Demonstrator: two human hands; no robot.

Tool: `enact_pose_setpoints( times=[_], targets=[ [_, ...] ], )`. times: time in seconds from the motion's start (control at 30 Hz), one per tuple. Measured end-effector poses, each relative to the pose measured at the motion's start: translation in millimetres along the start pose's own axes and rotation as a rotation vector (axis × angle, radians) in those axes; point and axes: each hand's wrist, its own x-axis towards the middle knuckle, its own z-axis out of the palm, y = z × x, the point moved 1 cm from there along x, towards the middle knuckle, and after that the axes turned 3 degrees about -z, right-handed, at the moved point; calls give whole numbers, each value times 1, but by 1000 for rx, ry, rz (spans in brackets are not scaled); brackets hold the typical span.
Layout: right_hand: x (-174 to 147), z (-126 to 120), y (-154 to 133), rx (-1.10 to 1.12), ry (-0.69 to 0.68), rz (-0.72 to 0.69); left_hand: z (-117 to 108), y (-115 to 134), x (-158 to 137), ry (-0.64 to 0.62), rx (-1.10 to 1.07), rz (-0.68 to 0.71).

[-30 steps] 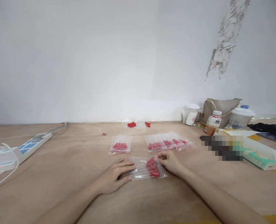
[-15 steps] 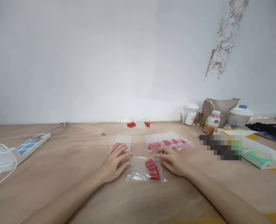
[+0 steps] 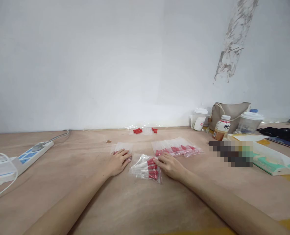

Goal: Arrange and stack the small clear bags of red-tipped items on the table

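Observation:
In the head view a clear zip bag [image 3: 141,171] lies in front of me, tilted a little, with several red-ended, dropper-like pieces [image 3: 153,168] inside. My right hand [image 3: 170,165] has its fingers closed on the bag's upper right edge. To the left, my left hand [image 3: 120,163] rests with fingers spread over another clear bag [image 3: 124,146] and partly covers its red-ended contents. Behind my right hand lies an overlapping row of filled bags [image 3: 176,145], red ends toward me.
Small red pieces [image 3: 137,130] lie on plastic by the wall. A power strip [image 3: 33,155] with cables is at left. On the right stand a white-lidded cup [image 3: 200,120], a drink bottle [image 3: 222,127], a grey bag [image 3: 229,114] and a green-and-white box [image 3: 273,163].
My right hand has taken hold of the front bag, which has shifted slightly left and away from me. My left hand has moved slightly left with the bag under it.

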Motion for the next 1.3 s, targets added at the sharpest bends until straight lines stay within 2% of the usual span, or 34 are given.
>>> enact_pose_setpoints(
  times=[0.13,0.23,0.33,0.47,0.63,0.73,0.87,1.03,1.3],
  targets=[
    [19,20,-1,-111,-83,177,-2,-3,-14,76,40,-58],
    [29,31,-7,-141,-202,287,-5,17,-21,159,13,-29],
    [31,32,-9,-98,-262,345,-3,49,-22,94,-154,-1],
    [20,20,-1,27,-197,352,6,77,-14,-3,-273,-1],
    [-5,8,17,227,-100,270,14,63,3,9,-242,33],
    [-14,8,21,249,-62,233,15,49,7,97,-164,82],
    [-13,7,18,137,13,156,18,43,6,238,-24,174],
    [-6,8,14,-136,111,23,22,41,6,297,223,318],
    [0,15,16,-266,97,-52,15,39,5,421,329,513]
  ],
)
